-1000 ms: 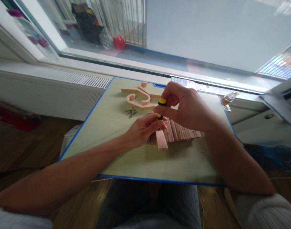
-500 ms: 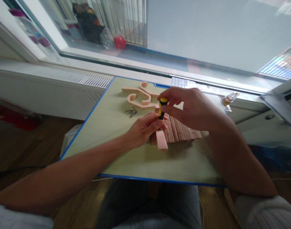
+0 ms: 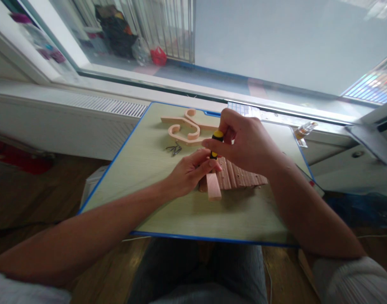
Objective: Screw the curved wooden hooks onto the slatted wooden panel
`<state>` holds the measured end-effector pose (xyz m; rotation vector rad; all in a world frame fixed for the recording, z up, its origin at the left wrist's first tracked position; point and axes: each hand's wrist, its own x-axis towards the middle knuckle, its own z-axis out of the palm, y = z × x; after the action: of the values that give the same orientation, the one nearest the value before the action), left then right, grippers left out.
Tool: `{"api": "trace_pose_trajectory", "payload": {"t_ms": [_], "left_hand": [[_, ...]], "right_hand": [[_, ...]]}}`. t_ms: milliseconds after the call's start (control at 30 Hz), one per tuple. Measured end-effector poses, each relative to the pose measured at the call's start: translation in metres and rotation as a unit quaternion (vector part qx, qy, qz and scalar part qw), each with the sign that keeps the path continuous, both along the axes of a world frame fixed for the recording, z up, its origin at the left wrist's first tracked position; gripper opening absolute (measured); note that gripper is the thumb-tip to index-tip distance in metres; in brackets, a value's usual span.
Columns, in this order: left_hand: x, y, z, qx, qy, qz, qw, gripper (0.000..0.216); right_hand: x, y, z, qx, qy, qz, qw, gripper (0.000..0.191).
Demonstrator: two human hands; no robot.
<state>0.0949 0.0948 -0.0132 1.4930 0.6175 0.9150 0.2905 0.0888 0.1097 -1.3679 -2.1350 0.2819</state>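
Note:
A short yellow-and-black screwdriver (image 3: pixel 216 145) stands almost upright over a pale wooden strip (image 3: pixel 214 188). My right hand (image 3: pixel 244 137) is closed about its handle, thumb across the near side and fingers behind. Low down, my left hand (image 3: pixel 193 173) pinches the strip close to where the screwdriver meets it; the tip is hidden by those fingers. Under and to the right of the strip lies a brown ridged wooden piece (image 3: pixel 241 175) dotted with small holes or pegs. Curved wooden hooks (image 3: pixel 183 128) rest beyond my left hand, and several dark screws (image 3: pixel 174 148) lie in a small heap beside them.
The pale tabletop (image 3: pixel 168 215) has a blue edge. Behind it run a white radiator (image 3: pixel 69 122) and a windowsill. On the right, a clear bottle-like object (image 3: pixel 306 130) lies by the sill. A purple-capped bottle (image 3: pixel 38 40) is at the far left.
My right hand has turned about the screwdriver handle, its thumb moving left across it and its fingers drawing in. My left hand and the strip have barely shifted.

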Motion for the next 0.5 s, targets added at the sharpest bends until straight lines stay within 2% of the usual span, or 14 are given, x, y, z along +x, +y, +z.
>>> {"api": "trace_pose_trajectory", "payload": {"t_ms": [100,200,300,500], "left_hand": [[0.001,-0.001,0.001,-0.013,-0.013,-0.004,1.0,0.046],[0.0,-0.002,0.001,-0.017,-0.013,-0.006,1.0,0.046],[0.001,-0.003,0.002,-0.023,-0.019,-0.005,1.0,0.044],[0.002,-0.002,0.0,-0.015,-0.023,-0.01,1.0,0.042]], "right_hand": [[0.002,-0.001,0.003,-0.015,0.015,0.015,1.0,0.034],[0.007,-0.002,0.009,-0.051,0.035,0.066,0.996,0.036],[0.01,-0.004,0.014,-0.077,0.029,0.107,0.991,0.029],[0.008,-0.005,0.014,-0.034,-0.014,0.068,0.997,0.02]]}}
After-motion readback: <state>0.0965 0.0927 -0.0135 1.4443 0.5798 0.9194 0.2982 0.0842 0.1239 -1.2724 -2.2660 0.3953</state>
